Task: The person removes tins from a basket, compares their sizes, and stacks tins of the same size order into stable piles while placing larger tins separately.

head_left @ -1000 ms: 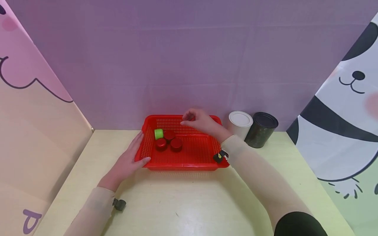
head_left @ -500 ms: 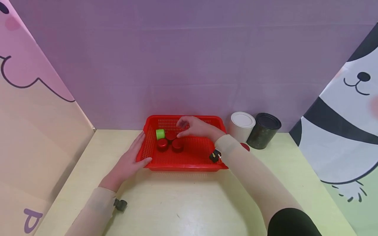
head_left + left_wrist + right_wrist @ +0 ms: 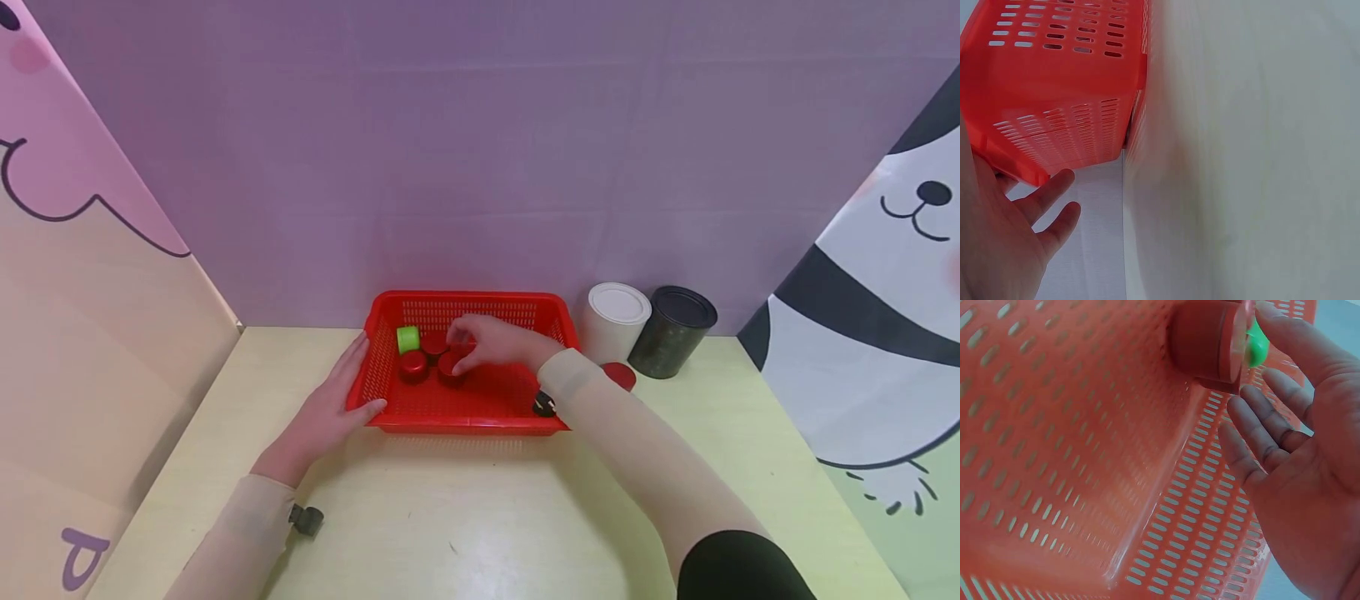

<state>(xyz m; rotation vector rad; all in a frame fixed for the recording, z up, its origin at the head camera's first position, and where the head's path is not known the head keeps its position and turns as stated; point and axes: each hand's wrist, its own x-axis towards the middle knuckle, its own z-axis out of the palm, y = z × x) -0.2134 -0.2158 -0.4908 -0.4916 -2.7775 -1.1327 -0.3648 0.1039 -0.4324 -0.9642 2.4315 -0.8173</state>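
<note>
Half a second on, the right hand (image 3: 491, 343) is lower inside the red slotted plastic basket (image 3: 465, 425), thumb and fingers apart at a flat-topped red cylindrical cap (image 3: 446, 373). The left hand (image 3: 322, 417), fingers straight, touches the basket's side.

From the right, a hand (image 3: 1304, 465) with loosely spread fingers reaches beside a round red cap (image 3: 1200, 340) inside a slotted red basket (image 3: 1079, 450); a bright green object (image 3: 1259, 347) shows partly behind.
</note>
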